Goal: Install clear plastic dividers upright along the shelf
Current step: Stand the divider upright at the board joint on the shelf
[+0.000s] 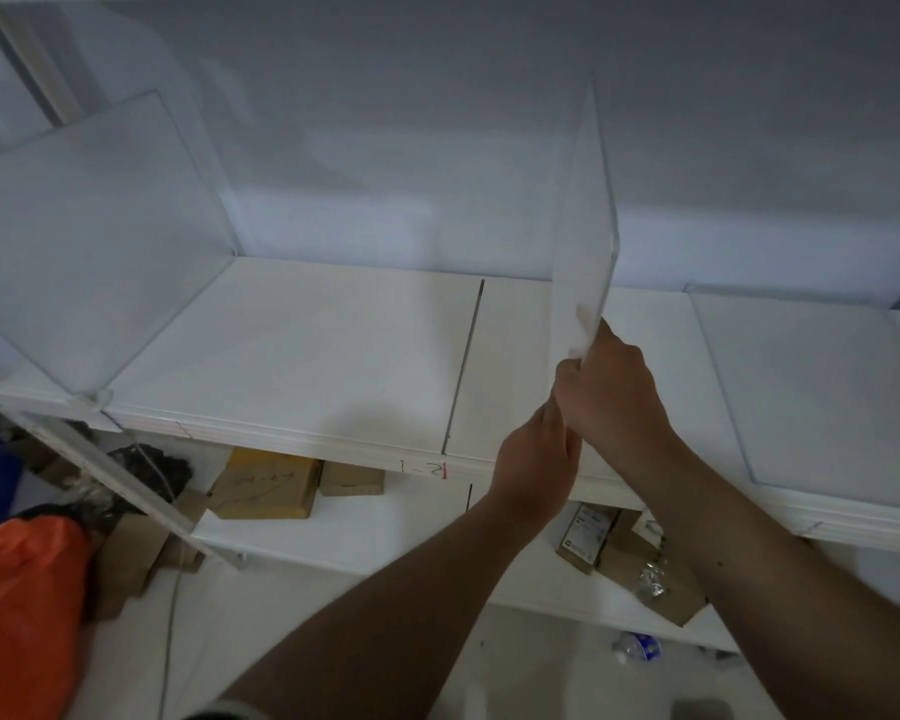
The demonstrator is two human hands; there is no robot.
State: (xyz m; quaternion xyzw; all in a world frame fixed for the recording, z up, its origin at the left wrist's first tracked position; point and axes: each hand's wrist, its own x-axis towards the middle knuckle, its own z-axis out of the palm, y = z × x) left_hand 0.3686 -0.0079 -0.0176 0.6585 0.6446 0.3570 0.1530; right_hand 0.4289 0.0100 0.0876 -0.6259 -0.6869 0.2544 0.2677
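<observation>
Clamping upright divider (585, 236): both hands (536, 459) (611, 392); standing divider (89, 236) left, shelf (307, 356) below.

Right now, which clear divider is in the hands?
The middle divider, upright and pinched at its near edge by the left hand and right hand; the left divider and right divider are untouched.

I see brown cardboard boxes (266, 483) on the lower shelf, orange plastic bag (22, 610) btm left, crumpled plastic bottle (637, 648) on floor
</observation>
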